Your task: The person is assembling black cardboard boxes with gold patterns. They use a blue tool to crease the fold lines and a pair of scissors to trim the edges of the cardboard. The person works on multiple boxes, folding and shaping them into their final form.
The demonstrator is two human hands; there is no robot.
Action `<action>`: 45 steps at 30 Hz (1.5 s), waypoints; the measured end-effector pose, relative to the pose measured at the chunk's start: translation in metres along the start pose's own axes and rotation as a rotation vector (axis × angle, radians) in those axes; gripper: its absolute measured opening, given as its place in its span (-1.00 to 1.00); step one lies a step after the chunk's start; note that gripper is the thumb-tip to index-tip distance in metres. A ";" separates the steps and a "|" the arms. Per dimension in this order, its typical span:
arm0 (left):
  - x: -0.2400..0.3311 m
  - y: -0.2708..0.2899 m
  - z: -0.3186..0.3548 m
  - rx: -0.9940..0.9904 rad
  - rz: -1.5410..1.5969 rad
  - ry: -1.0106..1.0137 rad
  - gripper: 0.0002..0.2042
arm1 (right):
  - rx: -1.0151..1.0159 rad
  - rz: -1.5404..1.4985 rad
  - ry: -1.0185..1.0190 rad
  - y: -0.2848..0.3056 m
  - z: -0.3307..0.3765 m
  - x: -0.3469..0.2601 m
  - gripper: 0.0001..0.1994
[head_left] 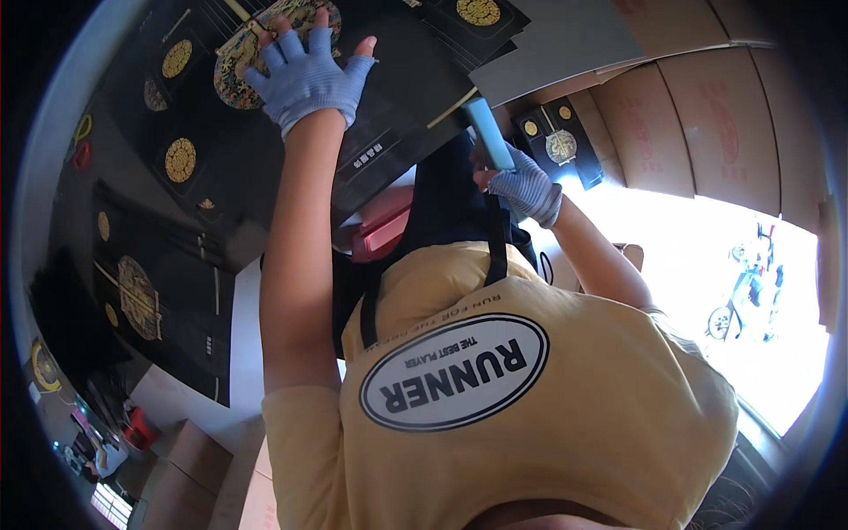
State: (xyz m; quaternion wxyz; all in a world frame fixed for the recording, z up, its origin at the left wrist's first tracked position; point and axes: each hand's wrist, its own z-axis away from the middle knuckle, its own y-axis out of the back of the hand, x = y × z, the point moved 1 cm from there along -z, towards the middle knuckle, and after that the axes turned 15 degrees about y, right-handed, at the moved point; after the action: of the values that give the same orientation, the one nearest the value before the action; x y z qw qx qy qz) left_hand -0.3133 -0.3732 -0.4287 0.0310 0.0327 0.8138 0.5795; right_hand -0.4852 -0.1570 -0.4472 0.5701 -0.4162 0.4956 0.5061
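My left hand (309, 84), in a grey-blue fingerless glove, lies with its fingers spread on a large black printed sheet (265, 155). Under its fingertips is a round multicoloured pattern; gold discs and thin gold lines mark the rest of the sheet. A flat light-blue bar (488, 132) is gripped in my right hand (528, 187), which wears a matching glove. That hand is beside the sheet's right edge, close to my body. The bar slants up and left out of the fist, and its lower end is hidden by the fingers.
More black printed sheets (159, 300) lie at the left. Brown cartons (654, 124) stand at the right, with another printed black piece (561, 141) near them. A red plastic object (382, 234) sits below the table edge. Scissors (82, 141) lie far left. A scooter (751, 287) stands outside the bright opening.
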 end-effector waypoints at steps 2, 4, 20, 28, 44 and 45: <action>0.004 0.014 0.000 -0.079 0.039 0.023 -0.29 | -0.087 0.078 -0.174 -0.005 -0.006 -0.010 -0.70; 0.010 0.031 0.000 -0.182 0.132 0.060 -0.38 | -0.102 0.205 -0.276 -0.009 -0.010 -0.016 -0.74; 0.009 0.023 0.005 -0.070 0.192 0.048 -0.36 | -0.340 -0.119 -0.241 0.025 -0.009 0.001 -0.71; 0.003 0.028 0.007 -0.075 0.256 0.023 -0.37 | -0.484 0.222 -0.129 -0.070 0.029 -0.002 -0.69; -0.041 0.048 0.007 -0.260 0.187 0.006 -0.34 | -0.421 0.255 -0.140 -0.043 0.037 0.003 -0.55; -0.061 0.051 0.003 -0.316 0.152 -0.005 -0.33 | -0.335 0.394 -0.092 -0.038 0.043 0.005 -0.52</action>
State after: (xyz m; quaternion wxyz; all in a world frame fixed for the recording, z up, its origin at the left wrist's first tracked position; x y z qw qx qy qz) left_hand -0.2510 -0.3593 -0.3804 -0.0063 0.0903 0.7076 0.7008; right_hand -0.4409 -0.1193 -0.4462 0.4056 -0.3766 0.4500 0.7008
